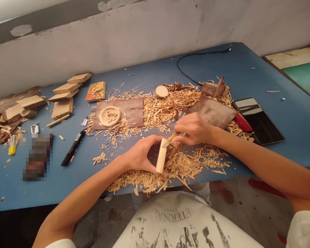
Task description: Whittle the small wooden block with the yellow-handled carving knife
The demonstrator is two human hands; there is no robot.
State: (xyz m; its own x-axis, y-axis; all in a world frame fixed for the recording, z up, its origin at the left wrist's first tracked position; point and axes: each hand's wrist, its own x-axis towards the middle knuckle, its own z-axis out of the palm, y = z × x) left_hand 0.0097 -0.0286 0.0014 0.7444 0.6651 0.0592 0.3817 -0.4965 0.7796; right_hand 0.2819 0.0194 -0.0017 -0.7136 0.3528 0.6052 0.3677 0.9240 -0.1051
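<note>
My left hand (144,153) grips a pale wooden block (161,156) upright between thumb and fingers, over the shavings near the table's front edge. In my right hand (192,129) is a small carving knife (174,136) with a yellowish handle. Its blade touches the upper right part of the block. Curled wood shavings (188,165) lie beneath and around both hands. Behind them, a round carved wooden piece (110,115) rests on a brown sheet (134,112), and a small round wood slice (161,91) sits on more shavings.
A phone (258,120) and a red-handled tool (242,123) lie at the right, beside brown sheets (213,111). Leftward are a black marker (73,148), wooden blocks (62,108) and a patterned box (95,91). A black cable (186,71) curves across the back.
</note>
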